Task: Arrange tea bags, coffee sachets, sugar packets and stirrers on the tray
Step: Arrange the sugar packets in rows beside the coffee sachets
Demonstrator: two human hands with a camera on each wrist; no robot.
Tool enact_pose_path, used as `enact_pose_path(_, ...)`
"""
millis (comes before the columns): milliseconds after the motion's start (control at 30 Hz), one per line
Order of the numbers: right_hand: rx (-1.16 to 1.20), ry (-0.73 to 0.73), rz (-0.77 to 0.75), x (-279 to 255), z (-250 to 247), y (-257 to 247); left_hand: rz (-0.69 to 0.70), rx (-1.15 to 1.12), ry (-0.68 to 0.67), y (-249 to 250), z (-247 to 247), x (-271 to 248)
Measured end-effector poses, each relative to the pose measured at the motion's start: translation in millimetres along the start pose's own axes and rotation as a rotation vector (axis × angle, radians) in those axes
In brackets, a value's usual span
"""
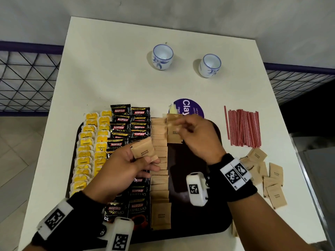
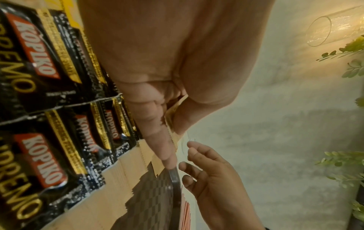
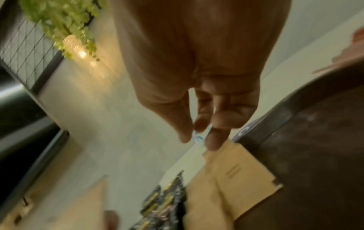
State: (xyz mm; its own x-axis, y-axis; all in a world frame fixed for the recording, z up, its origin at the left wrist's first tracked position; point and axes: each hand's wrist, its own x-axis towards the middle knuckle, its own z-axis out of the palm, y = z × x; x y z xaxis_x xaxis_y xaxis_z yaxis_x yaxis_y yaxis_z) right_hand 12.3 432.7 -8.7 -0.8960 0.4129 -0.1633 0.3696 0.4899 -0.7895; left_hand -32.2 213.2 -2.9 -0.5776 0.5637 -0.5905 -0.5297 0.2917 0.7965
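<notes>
Kraft-brown paper is what I have between my fingers: my left hand (image 1: 125, 167) pinches a small stack of flat, square brown sugar packets (image 1: 143, 151) with serrated edges, held tilted above the middle of the tray (image 1: 213, 221). My right hand (image 1: 197, 136) hovers over the far end of the tray, fingers loosely bent and close together just above the newest sugar packets (image 1: 174, 132) of a second column; I cannot tell whether the fingertips actually pinch one, as that view is blurred. The tray is dark, with rounded corners and a fine checkered texture on its bare right part. On it, from left to right, lie two overlapping columns of yellow tea bags (image 1: 87, 153) in crinkled white-edged wrappers, two columns of glossy black coffee sachets (image 1: 130, 122) with red labels and gold print, then a long shingled column of matte sugar packets (image 1: 160, 182). Off the tray on the pale counter (image 1: 108, 69), to my right, a bundle of thin red-and-white striped stirrers (image 1: 243, 127) lies in parallel, and nearer me a loose scatter of more sugar packets (image 1: 268, 180). Two small round white cups (image 1: 162, 57) with blue brushwork stand at the far side, and a round purple coaster (image 1: 190, 107) peeks out behind the tray.
</notes>
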Motion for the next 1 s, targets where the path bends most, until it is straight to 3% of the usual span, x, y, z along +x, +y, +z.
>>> enact_pose_path(100,0.286,-0.247,0.024,-20,3,-13,0.001,0.028,-0.046,3,4,3)
enact_pose_path(200,0.388,-0.345,-0.036,-29,11,-14,0.013,0.09,-0.09,4,7,6)
enact_pose_path(300,0.3,-0.299,-0.048,-34,21,-9,0.059,0.204,-0.065,6,11,6)
enact_pose_path(400,0.347,-0.226,0.081,-39,22,-5,0.207,0.281,0.136,5,10,6)
enact_pose_path(467,0.317,-0.255,0.115,-45,21,-2,0.3,0.293,0.228,4,7,8)
enact_pose_path(533,0.218,-0.269,0.066,-52,21,0,0.355,0.34,0.219,3,6,9)
enact_pose_path(700,0.174,-0.132,-0.02,-58,18,-4,0.461,0.528,0.144,2,13,7)
enact_pose_path(900,0.159,-0.176,0.021,-54,10,1,0.485,0.494,0.161,1,20,9)
enact_pose_path(1000,0.214,-0.089,0.122,-44,1,13,0.526,0.527,0.218,1,17,8)
